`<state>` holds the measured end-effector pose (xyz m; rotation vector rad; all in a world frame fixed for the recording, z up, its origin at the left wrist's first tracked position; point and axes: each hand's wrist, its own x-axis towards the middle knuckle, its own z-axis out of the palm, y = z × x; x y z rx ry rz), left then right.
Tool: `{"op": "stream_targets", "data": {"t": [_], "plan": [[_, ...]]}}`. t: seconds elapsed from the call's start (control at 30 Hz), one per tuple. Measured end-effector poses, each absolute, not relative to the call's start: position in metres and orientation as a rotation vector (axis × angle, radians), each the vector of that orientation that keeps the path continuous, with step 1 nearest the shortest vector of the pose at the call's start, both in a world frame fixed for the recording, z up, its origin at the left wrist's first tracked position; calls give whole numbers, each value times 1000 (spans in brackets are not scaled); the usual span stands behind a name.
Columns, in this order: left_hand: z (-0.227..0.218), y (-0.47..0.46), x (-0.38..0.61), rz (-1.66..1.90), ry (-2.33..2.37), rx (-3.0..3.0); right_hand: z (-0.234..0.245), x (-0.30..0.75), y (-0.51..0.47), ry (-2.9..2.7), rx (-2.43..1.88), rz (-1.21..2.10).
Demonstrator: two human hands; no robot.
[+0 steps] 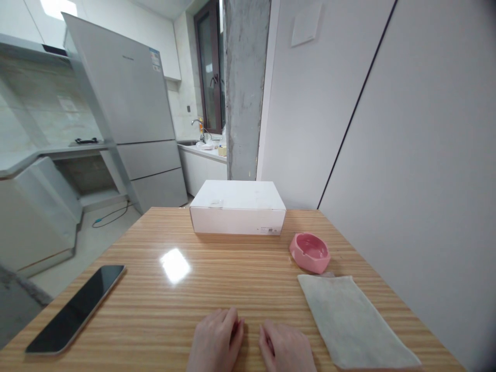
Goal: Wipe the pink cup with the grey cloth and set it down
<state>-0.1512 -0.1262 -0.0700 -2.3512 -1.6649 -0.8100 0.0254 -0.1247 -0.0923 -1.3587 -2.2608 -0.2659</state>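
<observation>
My left hand (pixel 216 340) and my right hand (pixel 287 347) rest side by side on the wooden table (pixel 248 289) at its near edge, palms down, fingers loosely curled under, holding nothing. A pale cloth (pixel 351 320) lies flat just right of my right hand. Beyond the cloth sits a pink ashtray (pixel 310 251). A closed white box (pixel 238 207) stands at the far middle of the table. A dark smartphone (pixel 77 307) lies face up at the near left.
A white wall (pixel 406 155) runs along the table's right side. To the left the floor drops away toward a kitchen with a grey fridge (pixel 132 113), a counter and a sink. A concrete pillar (pixel 244 88) stands behind the box.
</observation>
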Motion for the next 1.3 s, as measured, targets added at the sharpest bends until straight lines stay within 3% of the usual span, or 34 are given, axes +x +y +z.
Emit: {"op": "stream_targets", "data": {"t": [1.3], "plan": [[-68,-124,-151,-832,-1616,-2358,-94,27,-126,-2282,-1339,-280]]}}
